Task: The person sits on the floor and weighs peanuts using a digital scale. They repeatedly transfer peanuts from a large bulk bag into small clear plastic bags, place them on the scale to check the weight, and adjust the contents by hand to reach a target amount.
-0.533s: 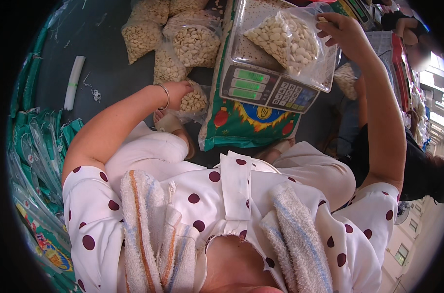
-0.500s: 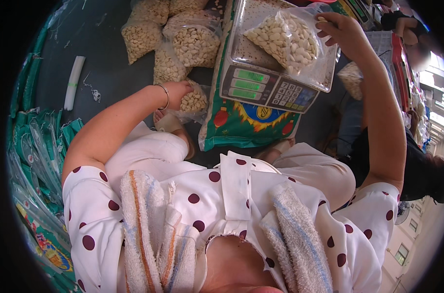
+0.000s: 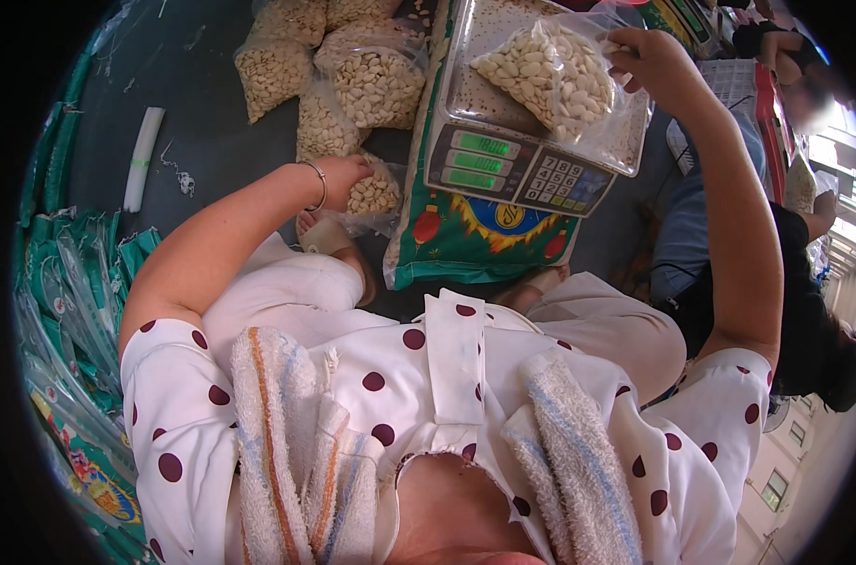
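On the steel pan of a digital scale [image 3: 517, 169] rests a clear plastic bag of white pumpkin seeds [image 3: 545, 75], its loose mouth toward the right. My right hand [image 3: 661, 68] is at that mouth with fingers curled and thumb and fingertips close together. What lies between the fingertips is hidden. Left of the scale, my left hand [image 3: 348, 179] is closed on the top of another bag of pumpkin seeds [image 3: 375, 193] low by my foot. Green digits glow on the scale's display.
Several filled seed bags [image 3: 371, 85] are grouped left of the scale. Under the scale lies a big green printed sack [image 3: 489, 247]. A white tube [image 3: 144, 160] lies on the dark floor; green packaging [image 3: 70, 311] is piled at the left. A co-worker in jeans [image 3: 687, 245] is at the right.
My right fingers, which held a seed by the bag's mouth, have dipped slightly and closed in against the bag. My left hand stays put. The co-worker's bag at the right has moved away.
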`<action>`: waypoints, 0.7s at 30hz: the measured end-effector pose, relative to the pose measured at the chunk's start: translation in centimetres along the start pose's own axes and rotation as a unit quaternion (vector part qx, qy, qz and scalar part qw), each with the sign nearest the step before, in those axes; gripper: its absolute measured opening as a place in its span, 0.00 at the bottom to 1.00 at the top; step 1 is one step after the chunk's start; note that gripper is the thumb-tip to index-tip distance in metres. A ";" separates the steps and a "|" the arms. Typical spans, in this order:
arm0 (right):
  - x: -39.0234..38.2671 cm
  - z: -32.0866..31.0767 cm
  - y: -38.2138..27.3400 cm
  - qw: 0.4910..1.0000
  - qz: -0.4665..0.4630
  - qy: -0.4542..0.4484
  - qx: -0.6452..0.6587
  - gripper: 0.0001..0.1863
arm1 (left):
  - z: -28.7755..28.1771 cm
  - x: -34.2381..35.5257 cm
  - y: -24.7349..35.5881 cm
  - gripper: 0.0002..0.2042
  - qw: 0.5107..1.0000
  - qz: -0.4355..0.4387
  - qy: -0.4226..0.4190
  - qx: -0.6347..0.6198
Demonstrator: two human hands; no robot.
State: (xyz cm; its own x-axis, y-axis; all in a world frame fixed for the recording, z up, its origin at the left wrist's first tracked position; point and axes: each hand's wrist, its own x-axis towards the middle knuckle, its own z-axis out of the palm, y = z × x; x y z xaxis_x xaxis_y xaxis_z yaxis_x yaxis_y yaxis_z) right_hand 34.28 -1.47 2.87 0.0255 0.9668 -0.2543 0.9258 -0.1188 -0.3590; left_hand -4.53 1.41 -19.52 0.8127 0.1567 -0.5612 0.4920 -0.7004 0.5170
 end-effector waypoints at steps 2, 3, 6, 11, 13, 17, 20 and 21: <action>0.4 0.2 0.7 1.000 0.006 0.006 0.012 0.15 | -0.1 -0.1 0.1 0.33 1.000 -0.005 -0.001 -0.002; 0.5 0.1 0.8 1.000 0.007 -0.001 0.012 0.14 | -0.1 -0.2 0.1 0.33 1.000 -0.007 -0.001 -0.001; 0.5 -0.2 1.1 0.999 0.013 -0.016 0.033 0.13 | 0.0 0.0 0.0 0.33 1.000 -0.006 0.000 -0.003; 0.2 -1.7 1.3 0.987 0.009 -0.012 0.161 0.14 | 0.5 -0.2 -0.3 0.34 1.000 -0.005 0.001 -0.004; -1.8 -4.2 0.2 0.959 -0.015 0.014 0.281 0.15 | -0.1 0.4 -0.2 0.34 1.000 0.011 -0.001 0.001; -5.3 -4.9 -3.6 0.894 -0.101 -0.053 0.433 0.13 | -0.3 0.5 -0.3 0.40 1.000 -0.002 -0.020 -0.009; -7.2 1.8 -8.6 0.838 -0.031 -0.164 0.519 0.13 | 0.5 -0.8 -0.3 0.42 0.999 -0.034 -0.023 -0.019; -7.7 4.5 -9.6 0.814 0.026 -0.195 0.547 0.13 | 0.3 -0.6 -0.3 0.42 0.999 -0.029 -0.022 -0.013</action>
State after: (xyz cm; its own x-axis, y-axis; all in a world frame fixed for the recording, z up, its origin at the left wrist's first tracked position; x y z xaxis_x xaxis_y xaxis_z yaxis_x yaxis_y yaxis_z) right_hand 23.54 -8.83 4.22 -0.2648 0.8341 -0.4838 0.0321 -0.4939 -0.8690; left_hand -5.22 1.30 -19.53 0.7687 0.1645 -0.6181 0.5460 -0.6721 0.5002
